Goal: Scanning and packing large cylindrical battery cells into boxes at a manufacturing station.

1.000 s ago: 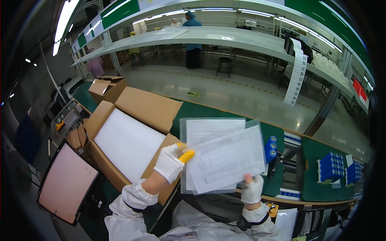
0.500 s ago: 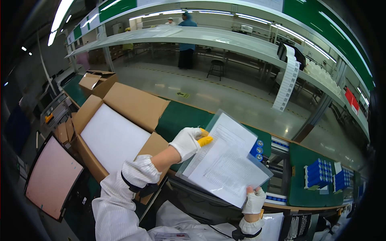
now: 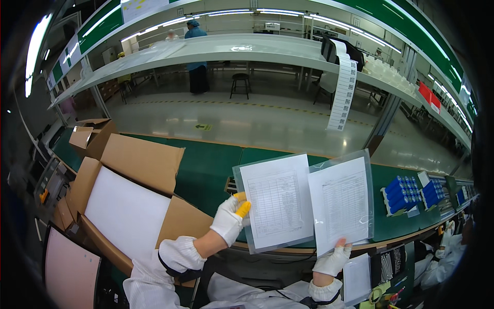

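Two paper sheets in clear plastic sleeves are held up side by side over the green bench, their printed tables facing me. My left hand [image 3: 230, 219], in a white glove with yellow fingertips, pinches the left edge of the left sleeved sheet [image 3: 275, 203]. At the bottom edge of the right sleeved sheet [image 3: 342, 198], my right hand [image 3: 333, 259] grips with bare fingertips showing from its white glove. The right sleeve slightly overlaps the left one. Part of the bench behind both sheets is hidden.
An open carton [image 3: 95, 242] with white foam [image 3: 126, 203] stands at left, a smaller box [image 3: 92, 138] behind it. Blue cell packs [image 3: 401, 194] sit on the bench at right. A label strip [image 3: 342, 98] hangs from the overhead shelf [image 3: 247, 51]. Another person [image 3: 446, 252] works at far right.
The two sleeved sheets, overlapping before, are now spread apart side by side and more upright. My right hand has moved its sheet to the right; the whole view has shifted.
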`<state>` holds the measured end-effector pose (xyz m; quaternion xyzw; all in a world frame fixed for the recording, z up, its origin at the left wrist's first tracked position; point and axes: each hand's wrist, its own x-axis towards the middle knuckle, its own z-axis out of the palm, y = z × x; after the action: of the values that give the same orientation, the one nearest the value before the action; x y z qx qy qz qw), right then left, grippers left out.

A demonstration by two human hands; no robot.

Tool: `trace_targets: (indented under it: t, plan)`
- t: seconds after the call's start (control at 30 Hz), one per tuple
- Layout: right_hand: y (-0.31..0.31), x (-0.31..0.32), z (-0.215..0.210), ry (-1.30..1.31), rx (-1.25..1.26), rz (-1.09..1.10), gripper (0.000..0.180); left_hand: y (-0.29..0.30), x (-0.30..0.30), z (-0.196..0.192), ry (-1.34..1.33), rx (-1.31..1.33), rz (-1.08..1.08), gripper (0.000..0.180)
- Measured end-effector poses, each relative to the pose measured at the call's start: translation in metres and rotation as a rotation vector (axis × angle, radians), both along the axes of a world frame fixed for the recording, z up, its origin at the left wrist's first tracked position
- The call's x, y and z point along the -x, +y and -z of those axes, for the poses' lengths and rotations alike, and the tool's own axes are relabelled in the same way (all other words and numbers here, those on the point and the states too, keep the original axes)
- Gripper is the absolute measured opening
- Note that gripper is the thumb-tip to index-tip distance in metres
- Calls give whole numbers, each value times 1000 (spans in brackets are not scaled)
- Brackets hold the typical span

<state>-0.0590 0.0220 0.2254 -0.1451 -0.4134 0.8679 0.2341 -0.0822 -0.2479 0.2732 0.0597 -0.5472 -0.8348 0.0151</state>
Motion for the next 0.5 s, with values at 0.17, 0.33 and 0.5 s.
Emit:
trace_targets:
  t: [0.17,0.33,0.5]
  plan:
    - [-3,10,2,4,-1,32,36,-2,-3,-5,-40,-67,-61,29]
    - [8,14,7,-32,73,-7,44,-2,-1,-16,-63,-340,-115,33]
    - [14,19,7,9,-37,-83,41,-8,-1,-23,-82,-232,-162,31]
